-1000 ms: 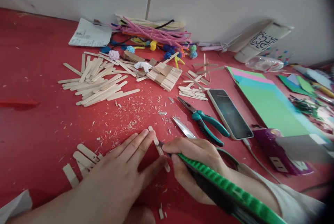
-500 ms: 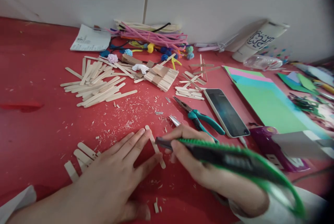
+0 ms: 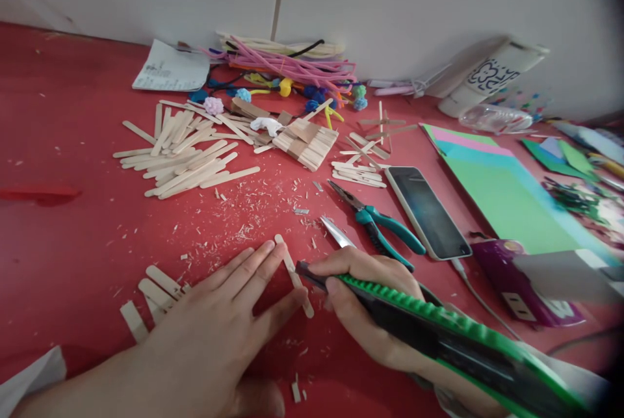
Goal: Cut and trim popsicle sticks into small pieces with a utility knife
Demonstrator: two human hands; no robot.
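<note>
My left hand (image 3: 219, 320) lies flat on the red table (image 3: 73, 242), fingers stretched out. Its fingertips and thumb press down a single wooden craft stick (image 3: 292, 272) that lies slantwise. My right hand (image 3: 363, 301) is closed around a green and black utility knife (image 3: 439, 333). The knife's tip touches the stick near its middle, just right of my left thumb. Several cut stick pieces (image 3: 151, 291) lie to the left of my left hand.
A heap of craft sticks (image 3: 185, 155) and a glued stick panel (image 3: 307, 142) lie farther back. Teal pliers (image 3: 377, 226), scissors (image 3: 338, 233), a phone (image 3: 426, 210) and coloured paper (image 3: 502, 184) lie to the right. Pipe cleaners (image 3: 292, 64) lie by the wall. Wood shavings litter the table.
The knife swung: half a second ago its handle pointed out to the right and was blurred, now it points back toward me. My left hand has stayed on the stick.
</note>
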